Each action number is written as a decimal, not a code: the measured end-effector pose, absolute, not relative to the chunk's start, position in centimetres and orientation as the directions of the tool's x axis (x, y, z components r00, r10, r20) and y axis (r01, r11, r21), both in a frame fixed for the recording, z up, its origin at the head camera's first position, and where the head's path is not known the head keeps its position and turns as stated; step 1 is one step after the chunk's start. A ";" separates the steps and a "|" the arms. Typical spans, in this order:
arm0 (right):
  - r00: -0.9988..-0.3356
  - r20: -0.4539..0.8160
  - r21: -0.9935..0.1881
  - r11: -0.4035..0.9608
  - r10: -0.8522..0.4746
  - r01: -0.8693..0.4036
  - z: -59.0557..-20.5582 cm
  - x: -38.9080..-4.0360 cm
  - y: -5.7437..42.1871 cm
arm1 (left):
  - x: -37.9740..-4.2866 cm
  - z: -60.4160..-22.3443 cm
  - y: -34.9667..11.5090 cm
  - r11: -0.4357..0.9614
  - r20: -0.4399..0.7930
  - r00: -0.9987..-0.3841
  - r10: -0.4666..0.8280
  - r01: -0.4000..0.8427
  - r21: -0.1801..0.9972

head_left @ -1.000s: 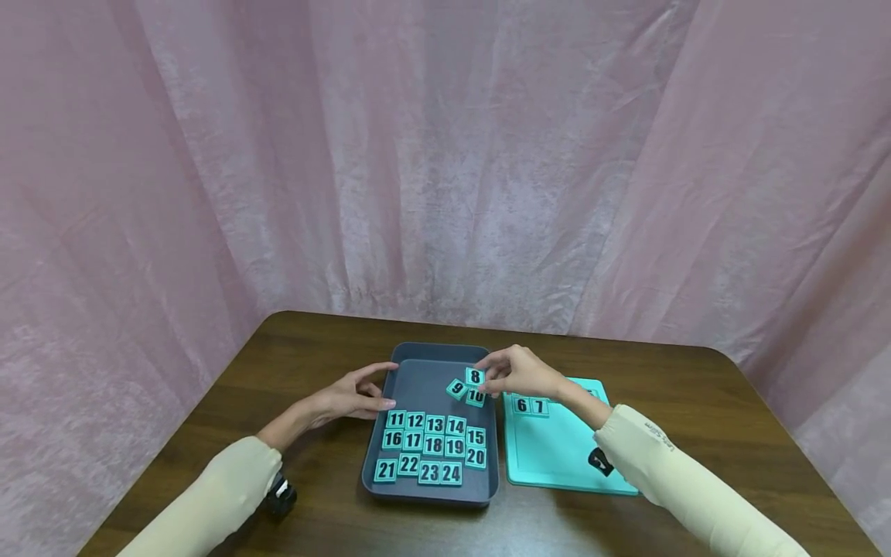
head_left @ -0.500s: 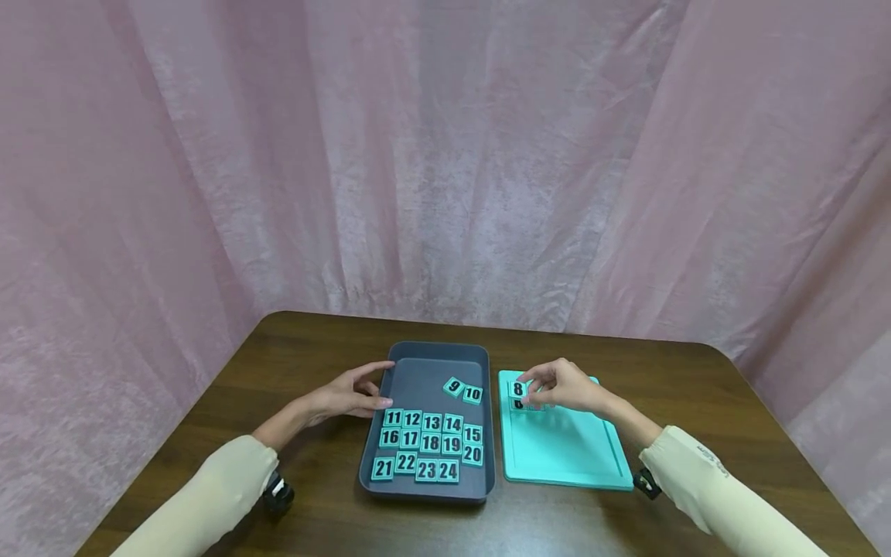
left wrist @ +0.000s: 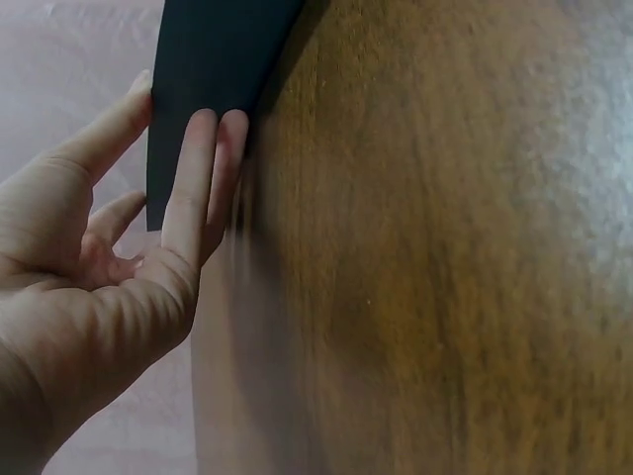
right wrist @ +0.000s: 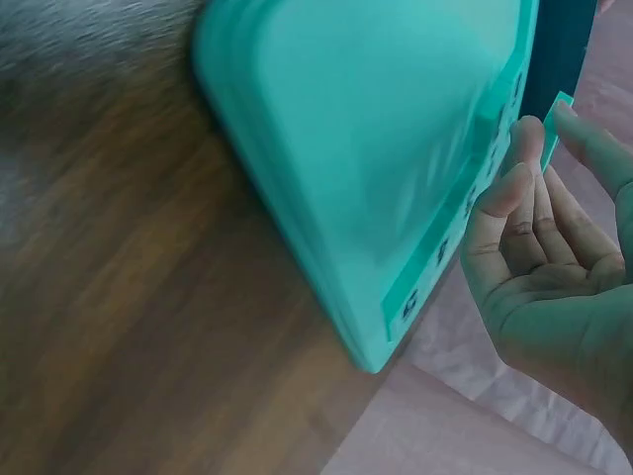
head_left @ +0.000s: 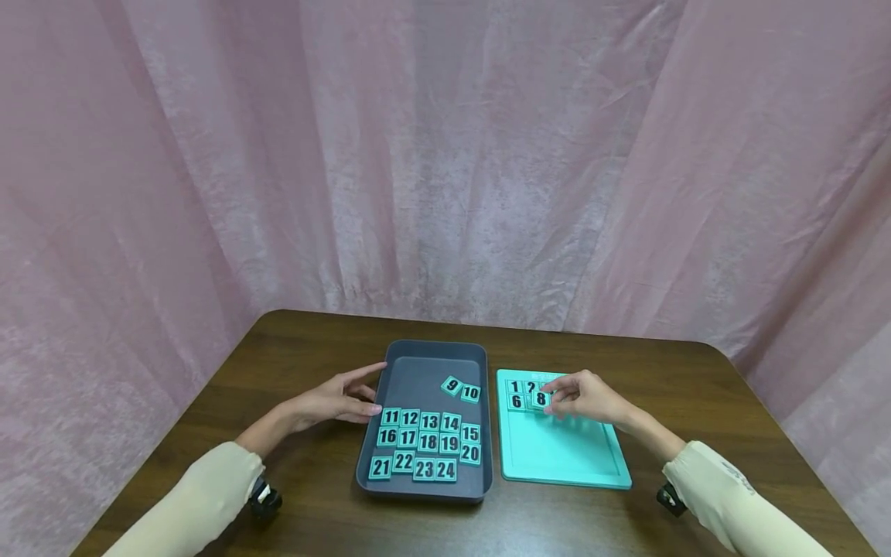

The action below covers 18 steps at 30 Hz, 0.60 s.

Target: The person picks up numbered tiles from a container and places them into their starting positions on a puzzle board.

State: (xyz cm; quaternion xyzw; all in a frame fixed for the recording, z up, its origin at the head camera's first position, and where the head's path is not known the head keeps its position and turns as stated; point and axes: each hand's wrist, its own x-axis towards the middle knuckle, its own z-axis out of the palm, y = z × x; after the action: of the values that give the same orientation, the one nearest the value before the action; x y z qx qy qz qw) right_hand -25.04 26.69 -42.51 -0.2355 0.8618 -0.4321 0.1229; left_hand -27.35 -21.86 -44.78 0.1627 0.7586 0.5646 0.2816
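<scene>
Tile 8 (head_left: 540, 400), probably light, stiff and best edge-held, is pinched over the teal board (head_left: 557, 451) by the right hand (head_left: 590, 397); the tray (head_left: 420, 381) is touched by the left hand (head_left: 334, 400), fingers spread.

We identify two background items: a curtain (head_left: 445, 155) and a table (head_left: 306, 344). In the head view, we observe the curtain filling the upper area and extending down both sides. Its fabric is pink with a mottled sheen, hanging in vertical folds; we note a greyer band near the centre. We observe the table in front of it, with a dark brown wood-grain top and rounded far corners. A pale reflection lies on the surface at the lower centre. In both wrist views, we see the wood grain at a slant, with bright reflection near one edge, and part of the curtain.
</scene>
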 end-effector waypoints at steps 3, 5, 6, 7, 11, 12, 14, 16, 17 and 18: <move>-0.859 -0.018 -0.799 0.524 -0.512 -0.296 -42.8 -25.0 27.0 | -27.4 -44.8 -21.9 0.309 -0.245 -0.797 0.552 -0.077 0.948; -0.856 -0.019 -0.801 0.520 -0.517 -0.297 -43.0 -25.0 27.1 | -27.4 -44.8 -21.8 0.305 -0.247 -0.802 0.544 -0.085 0.949; -0.856 -0.020 -0.801 0.521 -0.516 -0.295 -43.2 -25.0 27.2 | -27.4 -44.9 -21.8 0.302 -0.248 -0.804 0.540 -0.089 0.949; -0.857 -0.020 -0.804 0.518 -0.515 -0.292 -43.3 -25.0 27.3 | -27.4 -44.9 -21.8 0.299 -0.249 -0.806 0.537 -0.095 0.950; -0.861 -0.023 -0.798 0.528 -0.509 -0.291 -43.7 -25.1 27.5 | -27.4 -45.0 -21.8 0.285 -0.252 -0.810 0.529 -0.110 0.952; -0.863 -0.024 -0.792 0.536 -0.504 -0.291 -43.7 -25.1 27.5 | -27.4 -45.1 -21.8 0.282 -0.252 -0.811 0.528 -0.112 0.953; -0.867 -0.027 -0.781 0.552 -0.497 -0.292 -43.7 -25.1 27.6 | -27.4 -45.1 -21.8 0.280 -0.251 -0.812 0.528 -0.113 0.953; -0.875 -0.032 -0.768 0.572 -0.483 -0.288 -43.7 -25.2 27.8 | -27.4 -45.1 -21.7 0.278 -0.251 -0.813 0.526 -0.115 0.954; -0.876 -0.031 -0.762 0.579 -0.481 -0.291 -43.6 -25.2 27.9 | -27.4 -45.1 -21.7 0.278 -0.252 -0.814 0.524 -0.117 0.953; -0.878 -0.031 -0.757 0.585 -0.477 -0.291 -43.5 -25.3 28.0 | -27.4 -45.0 -21.7 0.278 -0.253 -0.814 0.523 -0.117 0.953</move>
State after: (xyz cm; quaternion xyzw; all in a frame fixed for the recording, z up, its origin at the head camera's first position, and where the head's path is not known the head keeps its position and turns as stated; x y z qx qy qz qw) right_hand -25.27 28.00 -43.53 -0.2178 0.8827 -0.3999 0.1164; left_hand -27.39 -21.70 -45.05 0.1349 0.7513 0.5853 0.2735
